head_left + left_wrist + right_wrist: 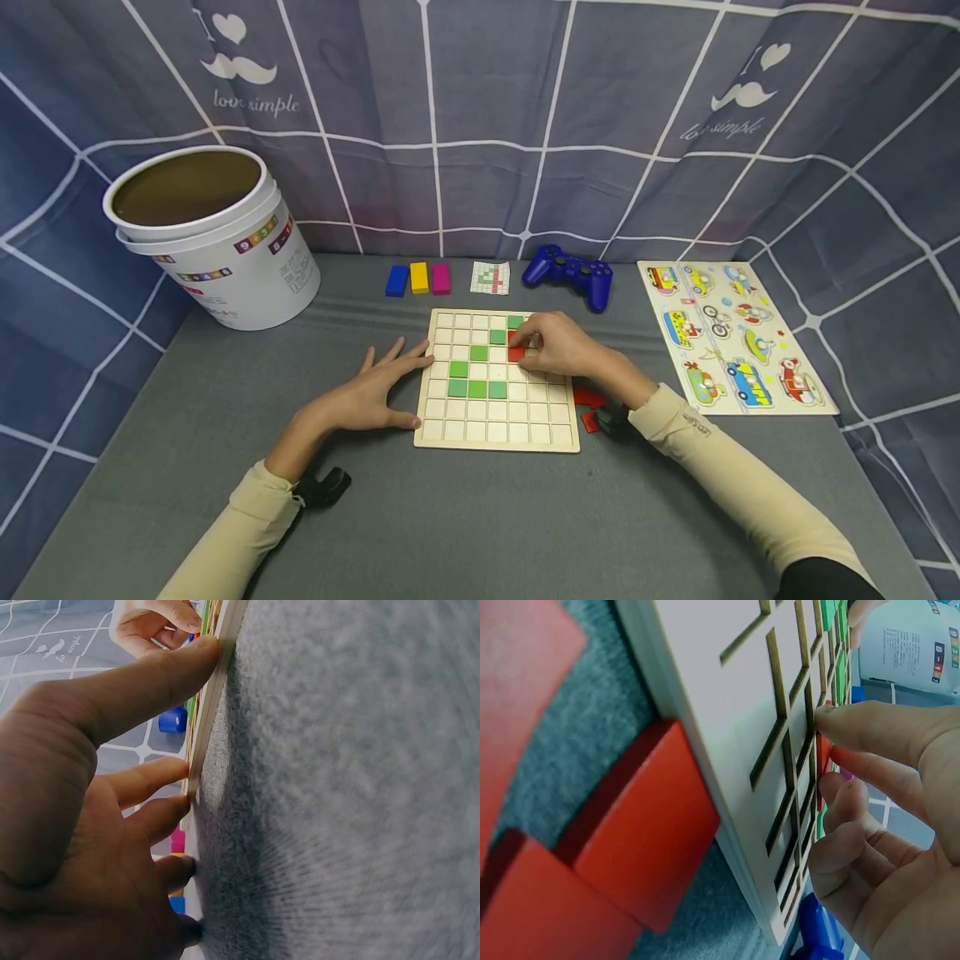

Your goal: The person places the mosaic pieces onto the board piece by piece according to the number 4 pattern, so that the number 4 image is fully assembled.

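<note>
A wooden grid board [497, 430] lies on the grey cloth, with several green square tiles [477, 388] set in its cells. My left hand [367, 397] is at its left side, fingers spread; the thumb and fingertips rest along the board's edge, as the left wrist view shows. Over the board's upper right part, my right hand [564, 346] pinches a red tile [516, 354] at a cell between thumb and forefinger. Another bit of red shows just above it, partly hidden by the fingers. Loose red tiles [649, 825] lie beside the board's right edge, under the right wrist.
Behind the board stand blue [397, 281], yellow [419, 278] and magenta [441, 279] blocks, a small printed grid card [490, 277] and a blue game controller [568, 275]. A white bucket [247, 275] is at back left, a vehicle picture board [723, 321] at right.
</note>
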A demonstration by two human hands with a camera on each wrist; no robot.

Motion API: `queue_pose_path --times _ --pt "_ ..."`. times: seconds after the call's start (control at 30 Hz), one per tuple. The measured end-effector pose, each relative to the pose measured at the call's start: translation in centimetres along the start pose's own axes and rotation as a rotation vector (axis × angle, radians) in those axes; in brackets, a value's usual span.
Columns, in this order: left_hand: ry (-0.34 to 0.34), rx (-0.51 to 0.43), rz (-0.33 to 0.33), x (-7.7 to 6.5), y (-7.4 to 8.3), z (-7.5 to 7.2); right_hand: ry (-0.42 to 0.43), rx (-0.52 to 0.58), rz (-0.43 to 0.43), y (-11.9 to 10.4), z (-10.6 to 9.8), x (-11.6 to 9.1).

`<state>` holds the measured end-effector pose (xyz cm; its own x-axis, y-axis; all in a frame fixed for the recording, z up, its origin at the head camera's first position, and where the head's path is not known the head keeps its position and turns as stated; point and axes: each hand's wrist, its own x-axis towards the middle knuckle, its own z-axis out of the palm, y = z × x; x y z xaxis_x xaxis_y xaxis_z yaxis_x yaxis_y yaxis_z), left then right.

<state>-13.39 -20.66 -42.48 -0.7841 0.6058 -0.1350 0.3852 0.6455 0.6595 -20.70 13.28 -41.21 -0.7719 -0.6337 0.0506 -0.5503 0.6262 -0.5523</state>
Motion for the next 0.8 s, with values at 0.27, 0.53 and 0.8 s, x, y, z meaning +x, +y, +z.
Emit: queue_pose_path --times 0.27,0.53,0.8 --pt "0.001 0.009 0.003 0.0 0.1 0.0 0.061 0.037 0.029 1.4 -1.5 -1.6" --pt "-0.002 0.007 0.004 0.1 0.1 0.0 0.081 0.084 0.162 4.5 -4.1 -5.5" --pt "0.005 0.005 0.012 0.1 0.0 0.0 0.030 0.052 0.181 6.5 -4.8 -7.9"
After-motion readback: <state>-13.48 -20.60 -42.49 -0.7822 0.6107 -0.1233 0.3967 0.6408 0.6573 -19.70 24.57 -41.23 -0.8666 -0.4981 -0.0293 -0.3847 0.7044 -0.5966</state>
